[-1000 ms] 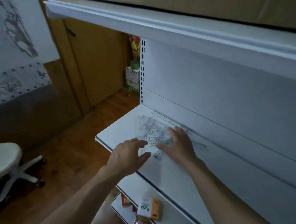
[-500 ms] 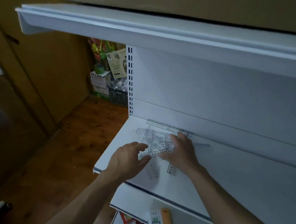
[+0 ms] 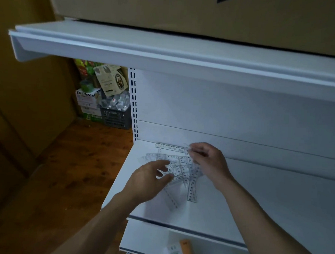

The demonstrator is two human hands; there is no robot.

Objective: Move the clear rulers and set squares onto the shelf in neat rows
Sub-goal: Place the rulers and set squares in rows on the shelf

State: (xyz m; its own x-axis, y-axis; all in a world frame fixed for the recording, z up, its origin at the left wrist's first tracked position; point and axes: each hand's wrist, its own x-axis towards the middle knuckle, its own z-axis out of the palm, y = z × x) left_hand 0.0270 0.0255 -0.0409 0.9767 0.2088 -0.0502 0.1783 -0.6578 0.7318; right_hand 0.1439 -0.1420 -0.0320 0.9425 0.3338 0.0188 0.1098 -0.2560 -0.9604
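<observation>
On the white shelf [image 3: 226, 205] lay a loose pile of clear rulers and set squares [image 3: 179, 168], the right hand [image 3: 209, 162] pinching one ruler's far end between fingertips, while the left hand [image 3: 149, 179] hovered spread-fingered over the pile's near-left side.

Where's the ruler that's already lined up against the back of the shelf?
In the head view, the straight ruler lies flat along the back panel at the left end of the white shelf, just left of the right hand and behind the loose pile of rulers.
</observation>
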